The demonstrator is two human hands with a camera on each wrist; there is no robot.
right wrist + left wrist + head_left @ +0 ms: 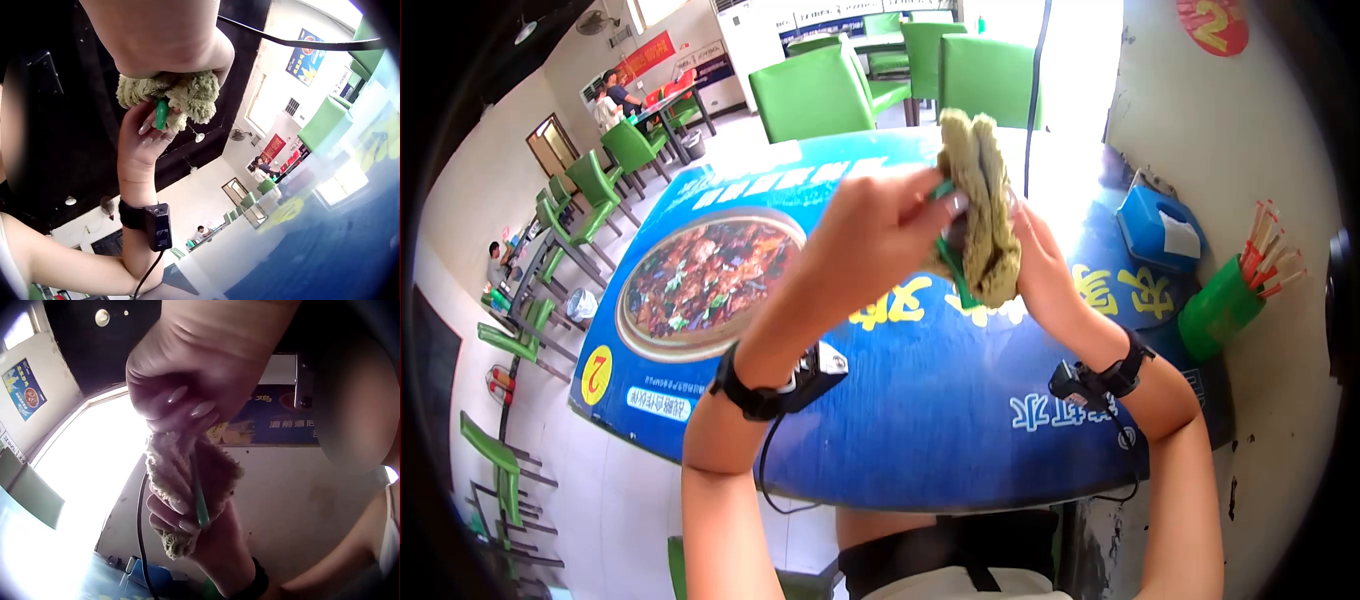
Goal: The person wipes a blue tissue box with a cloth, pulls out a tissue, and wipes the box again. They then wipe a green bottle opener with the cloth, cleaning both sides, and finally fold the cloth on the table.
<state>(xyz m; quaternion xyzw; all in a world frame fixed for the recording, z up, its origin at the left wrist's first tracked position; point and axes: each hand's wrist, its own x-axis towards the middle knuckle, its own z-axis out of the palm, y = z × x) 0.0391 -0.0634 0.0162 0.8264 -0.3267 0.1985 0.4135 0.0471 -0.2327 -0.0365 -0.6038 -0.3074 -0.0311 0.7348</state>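
In the head view, a fuzzy yellow-green cloth pad [985,225], folded lengthwise, is held up above the table between both hands. My left hand [885,230] has its fingers at the pad's inner side and pinches it beside a green plastic strip [956,275]. From the outer side my right hand [1045,265] grips the pad, thumb near the fold. In the left wrist view, a thin pale-green edge [199,494] runs down the pad's opening. The right wrist view shows a rounded green tip [162,114] sticking out between the left fingers and the pile.
Below lies a blue table [920,400] printed with a food picture. Toward the right wall stand a blue tissue box [1162,228] and a green holder [1222,310] with chopsticks. Green chairs [810,92] stand beyond the table; people [615,98] are far left. A black cable [1036,100] hangs behind.
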